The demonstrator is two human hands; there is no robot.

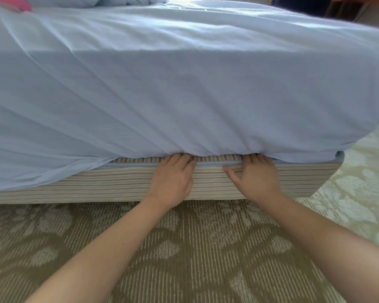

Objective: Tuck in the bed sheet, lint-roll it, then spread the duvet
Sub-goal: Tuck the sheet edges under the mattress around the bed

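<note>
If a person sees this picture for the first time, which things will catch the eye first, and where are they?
The pale blue bed sheet fills the upper half of the view, creased and draped over the mattress edge. At lower centre, the left hand and right hand press side by side at the seam, fingertips pushed under the sheet's hem above the striped bed base. To the left, a loose part of the sheet hangs untucked over the base, and patterned carpet lies below.
</note>
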